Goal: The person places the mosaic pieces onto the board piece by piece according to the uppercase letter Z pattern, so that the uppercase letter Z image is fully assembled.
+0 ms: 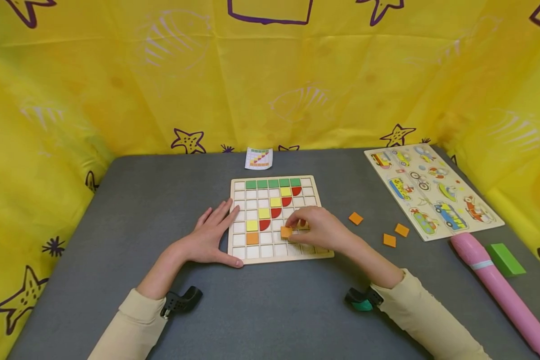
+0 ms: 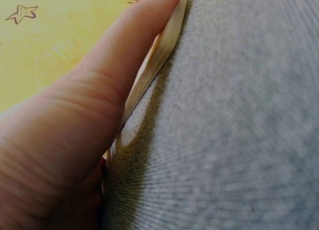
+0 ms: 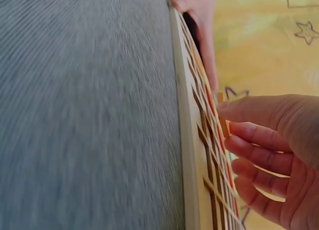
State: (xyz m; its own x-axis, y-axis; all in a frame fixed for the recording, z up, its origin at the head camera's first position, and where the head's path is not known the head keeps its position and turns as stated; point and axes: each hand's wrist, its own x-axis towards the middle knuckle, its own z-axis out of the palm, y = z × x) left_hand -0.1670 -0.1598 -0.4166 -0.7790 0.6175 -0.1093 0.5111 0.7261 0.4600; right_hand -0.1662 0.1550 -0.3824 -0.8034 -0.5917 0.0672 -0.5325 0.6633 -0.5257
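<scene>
A wooden grid board (image 1: 279, 254) lies on the dark table, with green, yellow, red and orange tiles set in its cells. My right hand (image 1: 319, 229) pinches an orange square tile (image 1: 286, 232) between thumb and fingers, over the lower middle of the grid. In the right wrist view that orange tile (image 3: 222, 115) is tilted on edge, close to the board. My left hand (image 1: 209, 234) rests with spread fingers on the board's left side, its thumb at the front left corner. Another orange tile (image 1: 252, 238) sits in a cell under the lowest yellow tile (image 1: 252, 226).
Several loose orange tiles (image 1: 389, 240) lie right of the board. A small pattern card (image 1: 258, 158) stands behind it. Farther right are a vehicle picture puzzle (image 1: 432, 187), a pink tube-like object (image 1: 499, 285) and a green block (image 1: 506, 260). Yellow cloth (image 1: 270, 75) surrounds the table.
</scene>
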